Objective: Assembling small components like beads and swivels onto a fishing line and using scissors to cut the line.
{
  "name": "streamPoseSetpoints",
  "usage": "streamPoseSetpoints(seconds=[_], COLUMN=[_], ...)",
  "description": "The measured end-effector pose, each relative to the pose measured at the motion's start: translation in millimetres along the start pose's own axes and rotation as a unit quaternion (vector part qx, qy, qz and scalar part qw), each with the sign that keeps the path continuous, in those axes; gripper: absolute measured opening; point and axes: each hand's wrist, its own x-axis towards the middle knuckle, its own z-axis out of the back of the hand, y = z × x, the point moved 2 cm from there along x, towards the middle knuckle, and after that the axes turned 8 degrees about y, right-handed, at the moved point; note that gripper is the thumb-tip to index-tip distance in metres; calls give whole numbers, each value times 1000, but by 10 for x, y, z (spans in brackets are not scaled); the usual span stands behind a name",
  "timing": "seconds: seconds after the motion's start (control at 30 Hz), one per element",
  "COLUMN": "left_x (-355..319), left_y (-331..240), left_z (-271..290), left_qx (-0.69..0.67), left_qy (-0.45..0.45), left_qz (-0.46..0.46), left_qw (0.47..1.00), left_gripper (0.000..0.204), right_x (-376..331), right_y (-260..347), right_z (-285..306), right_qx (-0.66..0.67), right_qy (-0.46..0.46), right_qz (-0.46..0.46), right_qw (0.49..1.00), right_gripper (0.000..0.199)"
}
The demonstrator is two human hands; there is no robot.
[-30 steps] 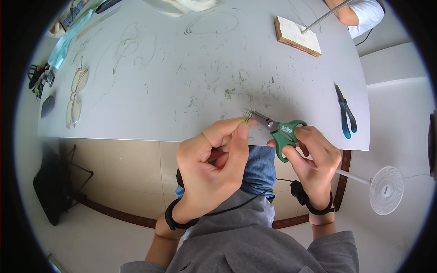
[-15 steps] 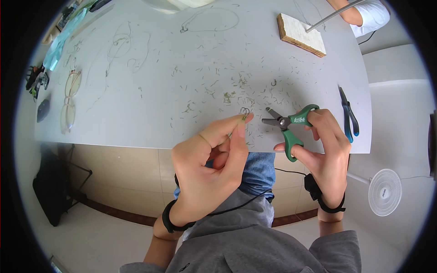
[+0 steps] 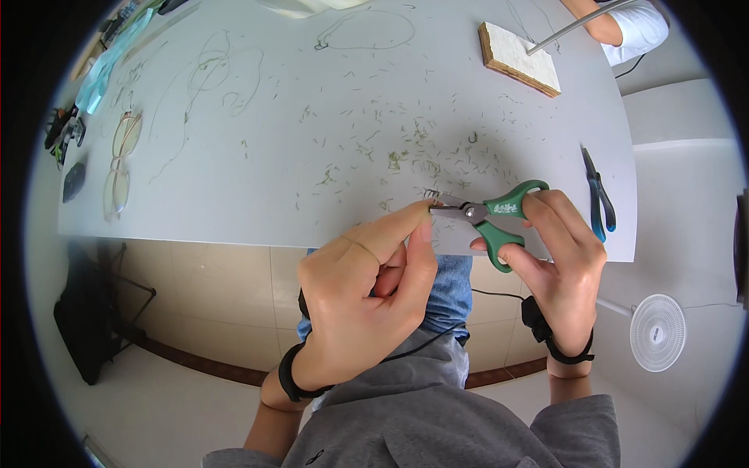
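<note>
My left hand (image 3: 363,285) is closed, thumb and forefinger pinching a small bunch of fish hooks (image 3: 431,193) whose dark bends stick out past the fingertips. A thin green thread is looped round that hand near the knuckles. My right hand (image 3: 558,253) has its fingers through the green-handled scissors (image 3: 505,208). Their blades lie nearly together, with the tips right at the left fingertips and the hooks; whether they touch a thread is too small to make out. Short green thread clippings (image 3: 394,160) are scattered on the white table (image 3: 265,187) beyond my hands.
Blue-handled pliers (image 3: 597,199) lie at the right edge. A wooden block with a metal rod (image 3: 519,62) stands at the back right, near another person's arm (image 3: 597,22). Eyeglasses (image 3: 117,171) rest at the left. Loops of thread (image 3: 207,66) and a lone hook (image 3: 472,138) lie farther back.
The scissors have moved left to the pinched hooks, and their blades have come closer together. My left hand has shifted slightly right, still holding the hooks.
</note>
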Motion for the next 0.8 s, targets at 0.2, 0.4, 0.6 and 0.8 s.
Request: streamPoseSetpoints(seconds=[0.2,0.4,0.6,0.8], left_x=[-20,-23,-23,-13], left_y=[-17,-17,-9,-14], left_z=[3,1,3,10], left_qx=[21,28,24,-4], left_qy=[-12,-17,-25,-2], left_qz=[-25,-41,-48,-3], left_qw=[999,999,998,1000], left_gripper=[18,19,20,19], right_x=[-14,-42,-39,-39], right_y=[24,22,37,-27], right_z=[12,-5,-11,-22], right_qx=[3,11,-11,-14], right_qy=[3,-3,-5,-39], right_qz=[-5,-17,-1,-27], right_qw=[1000,1000,1000,999], right_gripper=[40,36,31,28])
